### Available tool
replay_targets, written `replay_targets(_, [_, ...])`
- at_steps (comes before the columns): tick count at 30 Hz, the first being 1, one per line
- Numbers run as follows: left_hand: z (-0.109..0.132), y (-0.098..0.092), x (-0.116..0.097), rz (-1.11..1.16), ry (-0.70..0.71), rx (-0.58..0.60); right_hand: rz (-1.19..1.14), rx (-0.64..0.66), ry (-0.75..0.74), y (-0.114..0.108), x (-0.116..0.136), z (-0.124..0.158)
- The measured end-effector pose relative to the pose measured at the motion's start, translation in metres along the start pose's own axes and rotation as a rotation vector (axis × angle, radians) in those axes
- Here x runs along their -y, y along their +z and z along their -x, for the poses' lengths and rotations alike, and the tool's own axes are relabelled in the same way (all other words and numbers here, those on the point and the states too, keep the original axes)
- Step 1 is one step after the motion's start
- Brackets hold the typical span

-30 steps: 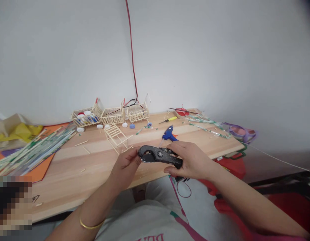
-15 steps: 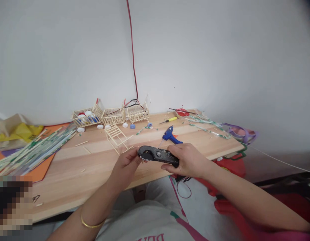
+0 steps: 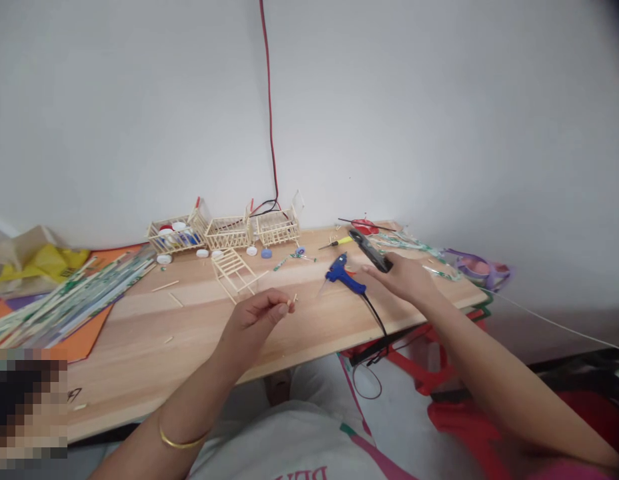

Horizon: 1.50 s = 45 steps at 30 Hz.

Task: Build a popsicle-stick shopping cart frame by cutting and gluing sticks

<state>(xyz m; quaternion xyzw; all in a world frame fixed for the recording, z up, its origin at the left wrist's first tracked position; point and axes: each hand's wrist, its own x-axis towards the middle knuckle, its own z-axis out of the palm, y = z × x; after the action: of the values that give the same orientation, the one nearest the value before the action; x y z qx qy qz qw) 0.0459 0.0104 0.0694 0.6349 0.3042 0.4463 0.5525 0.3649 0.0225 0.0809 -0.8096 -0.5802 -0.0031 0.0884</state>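
My left hand (image 3: 257,323) pinches a short wooden stick piece (image 3: 295,298) above the front middle of the table. To the right, my right hand (image 3: 407,277) is wrapped round a black cutter tool (image 3: 370,251), held tilted over the table. Between the hands lies a blue glue gun (image 3: 347,275) with its cord hanging over the front edge. A small ladder-like stick frame (image 3: 235,272) lies flat behind my left hand. Three stick carts stand along the wall, the left one (image 3: 174,233) with bottle caps inside.
A bundle of wrapped sticks (image 3: 84,290) lies on orange sheets at the left, beside a yellow bag (image 3: 44,262). A yellow screwdriver (image 3: 343,241) and a red dish (image 3: 364,227) are at the back. A purple basket (image 3: 482,268) is at the right, red stools below.
My right hand has moved right and away from my left hand, carrying the black cutter. The stick piece in my left fingers now shows, and the cutter no longer touches that hand.
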Motion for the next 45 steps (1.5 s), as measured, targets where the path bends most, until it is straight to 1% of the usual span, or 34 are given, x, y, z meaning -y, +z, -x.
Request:
replay_targets(2, [-0.001,-0.001,0.003,0.007,0.026,-0.012,0.044,0.039,0.135,0.016,-0.024,-0.009])
replay_targets(3, [-0.001,-0.002,0.005,0.011,0.027,-0.018,0.053,0.055,0.171,0.024,-0.035,-0.011])
replay_targets(5, [-0.002,-0.002,0.009,0.015,0.001,-0.035,0.056,0.064,0.156,0.04,-0.051,-0.011])
replay_targets(6, [-0.002,-0.001,0.011,0.014,-0.018,-0.048,0.067,0.039,0.14,0.046,-0.056,-0.011])
replay_targets(9, [-0.003,0.0,0.016,-0.028,-0.05,-0.086,0.106,-0.108,0.073,0.054,-0.061,-0.011])
replay_targets(11, [-0.004,0.002,0.019,-0.083,-0.051,-0.108,0.097,-0.204,0.016,0.052,-0.055,-0.014])
replay_targets(12, [-0.004,0.002,0.021,-0.114,-0.046,-0.117,0.081,-0.231,-0.017,0.05,-0.05,-0.016])
replay_targets(14, [-0.005,0.003,0.024,-0.177,-0.035,-0.132,0.041,-0.225,-0.104,0.047,-0.036,-0.019])
replay_targets(16, [-0.006,0.004,0.026,-0.232,-0.024,-0.144,-0.002,-0.137,-0.217,0.048,-0.019,-0.021])
replay_targets(18, [-0.007,0.006,0.028,-0.27,-0.018,-0.151,-0.026,0.003,-0.28,0.053,-0.001,-0.021])
replay_targets(20, [-0.007,0.007,0.028,-0.29,-0.011,-0.15,-0.012,0.091,-0.27,0.06,0.015,-0.021])
replay_targets(23, [-0.006,0.007,0.026,-0.311,-0.002,-0.156,0.007,0.115,-0.225,0.066,0.031,-0.02])
replay_targets(25, [-0.004,0.005,0.026,-0.329,-0.005,-0.174,0.02,0.09,-0.182,0.062,0.037,-0.017])
replay_targets(27, [-0.002,0.003,0.025,-0.347,-0.004,-0.19,-0.032,0.025,-0.16,0.052,0.04,-0.01])
replay_targets(28, [-0.001,0.002,0.025,-0.353,0.005,-0.197,-0.109,-0.02,-0.164,0.046,0.04,-0.003])
replay_targets(30, [-0.001,0.001,0.024,-0.354,0.041,-0.205,-0.367,-0.045,-0.233,0.032,0.041,0.013])
replay_targets(31, [-0.002,0.001,0.023,-0.352,0.069,-0.209,-0.503,-0.035,-0.272,0.025,0.041,0.024])
replay_targets(33, [-0.004,0.003,0.02,-0.359,0.131,-0.223,-0.784,0.072,-0.394,0.015,0.043,0.045])
replay_targets(34, [-0.005,0.004,0.019,-0.37,0.158,-0.234,-0.889,0.141,-0.466,0.011,0.045,0.054])
replay_targets(36, [-0.006,0.006,0.016,-0.4,0.193,-0.258,-0.997,0.253,-0.576,0.006,0.049,0.07])
replay_targets(38, [-0.006,0.007,0.013,-0.427,0.205,-0.269,-1.024,0.307,-0.645,0.003,0.055,0.078])
replay_targets(41, [-0.005,0.007,0.011,-0.451,0.21,-0.273,-1.019,0.332,-0.665,0.002,0.061,0.081])
replay_targets(45, [-0.004,0.007,0.009,-0.463,0.207,-0.277,-0.995,0.369,-0.604,0.002,0.065,0.08])
